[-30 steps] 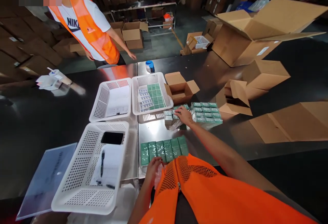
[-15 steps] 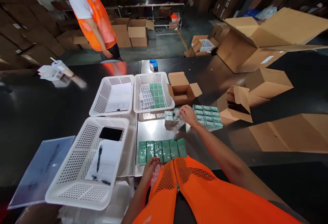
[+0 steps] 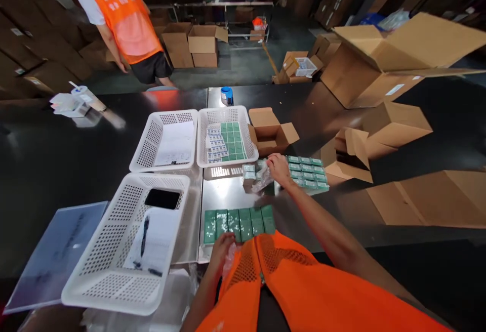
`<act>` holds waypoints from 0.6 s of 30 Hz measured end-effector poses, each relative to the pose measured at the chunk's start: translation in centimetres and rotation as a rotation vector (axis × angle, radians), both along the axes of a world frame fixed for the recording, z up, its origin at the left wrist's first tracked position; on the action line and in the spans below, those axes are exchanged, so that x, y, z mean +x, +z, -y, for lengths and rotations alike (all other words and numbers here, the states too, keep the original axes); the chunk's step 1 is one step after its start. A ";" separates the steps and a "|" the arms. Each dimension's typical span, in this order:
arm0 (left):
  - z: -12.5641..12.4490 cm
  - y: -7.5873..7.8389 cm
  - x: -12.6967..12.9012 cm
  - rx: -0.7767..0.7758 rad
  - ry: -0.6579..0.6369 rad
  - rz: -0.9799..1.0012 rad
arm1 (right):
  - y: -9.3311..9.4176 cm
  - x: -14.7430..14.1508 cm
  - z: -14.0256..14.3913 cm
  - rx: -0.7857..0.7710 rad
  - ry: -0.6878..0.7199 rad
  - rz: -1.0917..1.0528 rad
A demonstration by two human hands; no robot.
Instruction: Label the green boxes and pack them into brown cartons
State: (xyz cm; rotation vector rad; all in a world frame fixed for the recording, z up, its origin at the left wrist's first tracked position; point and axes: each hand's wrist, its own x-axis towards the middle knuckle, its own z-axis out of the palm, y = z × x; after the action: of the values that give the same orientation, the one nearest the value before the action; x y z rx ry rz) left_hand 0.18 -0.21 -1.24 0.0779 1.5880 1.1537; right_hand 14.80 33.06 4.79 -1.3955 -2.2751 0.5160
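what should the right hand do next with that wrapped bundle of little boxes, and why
Probably draw the wrapped bundle toward the body. The right hand rests on it at arm's stretch, beside the stack of green boxes. The row of green boxes lies close in, where the left hand holds crumpled clear film, so unwrapping seems to happen near the table's edge.

We see a dim warehouse: dark concrete floor (image 3: 235,71), a metal shelf rack (image 3: 224,10) behind, stacked cartons (image 3: 23,58) lining the left wall.

Phone (image 3: 162,199) lies in near basket (image 3: 94,281) — pen (image 3: 144,229) beside it.
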 end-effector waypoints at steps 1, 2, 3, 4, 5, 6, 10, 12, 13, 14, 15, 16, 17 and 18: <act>0.1 0.0 0.0 0.001 -0.002 0.002 | 0.0 0.1 0.0 -0.002 -0.011 -0.007; 0.1 0.1 0.0 0.005 -0.005 0.002 | 0.0 0.2 0.0 -0.003 -0.025 -0.016; 0.1 0.2 -0.1 0.011 -0.009 0.001 | 0.0 0.3 0.1 0.000 -0.043 -0.026; -0.1 0.3 -0.1 0.017 -0.012 -0.007 | 0.1 0.5 0.3 0.006 -0.065 -0.038; -0.2 0.5 -0.2 0.024 -0.013 -0.022 | 0.2 0.7 0.5 0.016 -0.089 -0.053; -0.5 0.6 -0.3 0.033 -0.014 -0.041 | 0.3 1.0 0.8 0.030 -0.116 -0.070; -2.0 1.2 -0.6 0.071 -0.038 -0.118 | 1.3 1.6 1.7 0.093 -0.199 -0.162; -2.5 1.5 -0.6 0.083 -0.063 -0.135 | 1.9 1.5 1.9 0.096 -0.226 -0.199; -2.7 1.6 -0.6 0.087 -0.076 -0.140 | 2.1 1.3 1.8 0.084 -0.234 -0.207; -2.8 1.7 -0.6 0.090 -0.087 -0.142 | 2.2 1.0 1.8 0.064 -0.236 -0.208; -2.8 1.8 -0.6 0.091 -0.097 -0.143 | 2.2 0.6 1.7 0.038 -0.229 -0.201; -2.8 1.8 -0.5 0.090 -0.104 -0.141 | 2.1 0.1 1.6 0.006 -0.209 -0.187; -2.8 1.7 -0.4 0.086 -0.110 -0.136 | 1.8 -0.5 1.6 -0.031 -0.178 -0.167; -2.6 1.6 -0.3 0.082 -0.112 -0.128 | 1.5 -1.1 1.7 -0.068 -0.140 -0.143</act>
State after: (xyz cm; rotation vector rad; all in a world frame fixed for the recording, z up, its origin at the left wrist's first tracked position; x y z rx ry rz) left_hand -0.15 2.44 0.34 0.2969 1.6265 1.1446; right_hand 13.69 31.33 6.24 -1.4883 -2.0480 0.6317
